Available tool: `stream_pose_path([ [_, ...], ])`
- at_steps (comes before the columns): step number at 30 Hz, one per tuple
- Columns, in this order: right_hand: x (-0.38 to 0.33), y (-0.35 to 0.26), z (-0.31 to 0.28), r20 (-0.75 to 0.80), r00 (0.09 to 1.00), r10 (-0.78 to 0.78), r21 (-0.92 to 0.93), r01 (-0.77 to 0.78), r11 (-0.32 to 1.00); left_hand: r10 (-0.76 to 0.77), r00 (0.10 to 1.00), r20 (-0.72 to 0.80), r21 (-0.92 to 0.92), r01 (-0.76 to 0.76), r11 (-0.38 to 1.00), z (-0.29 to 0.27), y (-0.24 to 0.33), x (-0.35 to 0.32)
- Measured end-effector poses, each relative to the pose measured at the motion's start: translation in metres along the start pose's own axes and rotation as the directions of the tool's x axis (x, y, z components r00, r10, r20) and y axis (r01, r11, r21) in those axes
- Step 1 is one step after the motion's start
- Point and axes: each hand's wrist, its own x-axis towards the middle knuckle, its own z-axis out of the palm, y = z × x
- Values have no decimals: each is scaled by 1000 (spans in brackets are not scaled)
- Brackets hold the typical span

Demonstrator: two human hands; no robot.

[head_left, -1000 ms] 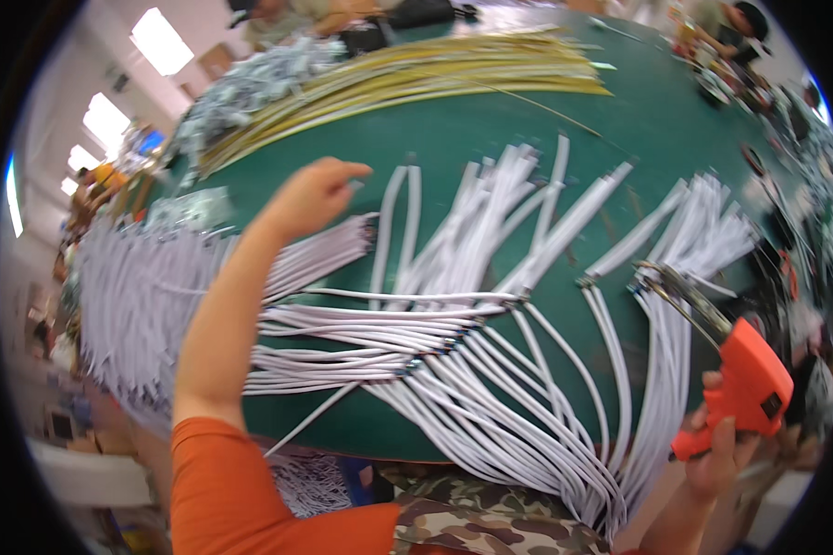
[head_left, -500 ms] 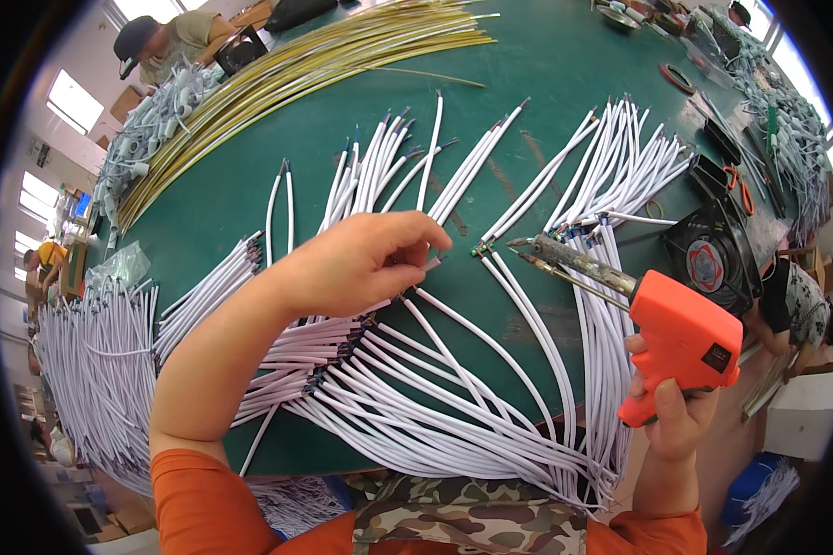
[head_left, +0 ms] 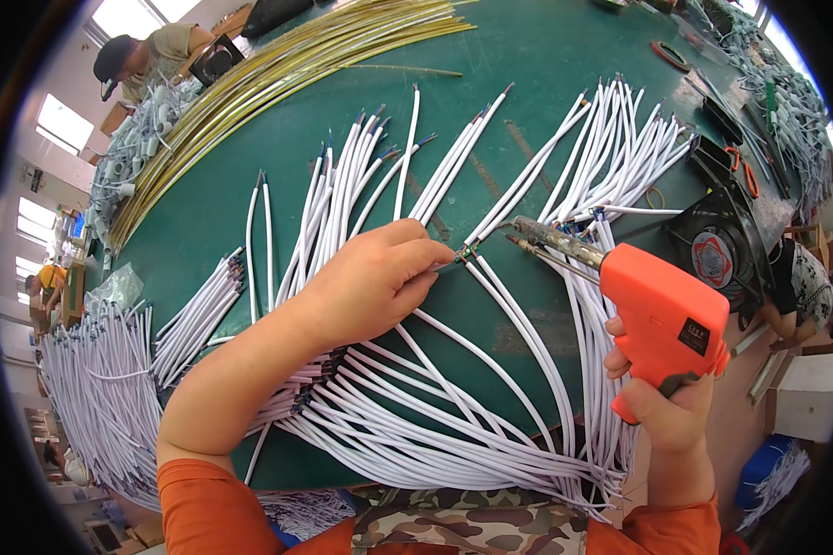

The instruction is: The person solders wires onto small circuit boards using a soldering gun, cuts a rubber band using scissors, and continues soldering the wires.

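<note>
My right hand is wrapped round the grip of an orange-red soldering gun. The gun's dark metal tip points left and sits just right of a joint of bare coloured wire ends, a small gap away. My left hand is closed in a pinch on the wire ends at that joint, beside the end of a white cable that curves down to the right. Its fingertips partly hide what they grip. Under the left wrist lies a row of white cables with dark joined ends.
More white cables lie bundled at left. Yellow sleeves stretch across the back of the green table. A black fan and orange-handled scissors stand at right. Other people work at the far left and right.
My left hand has moved slightly forward to the wire joint, and its fingers now touch it. The soldering gun has shifted a little left and up with my right hand.
</note>
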Motion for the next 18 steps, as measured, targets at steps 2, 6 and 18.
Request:
stream_pose_path([
  [2, 3, -4, 1, -8, 997, 73, -99, -74, 992, 36, 999, -4, 32, -36, 999, 1, -4, 1],
  [6, 8, 4, 2, 44, 998, 44, -27, -43, 999, 109, 993, -35, 131, -103, 986, 3, -8, 4],
  [18, 20, 0, 10, 102, 995, -16, -162, 33, 986, 130, 991, -42, 155, -122, 980, 7, -16, 5],
])
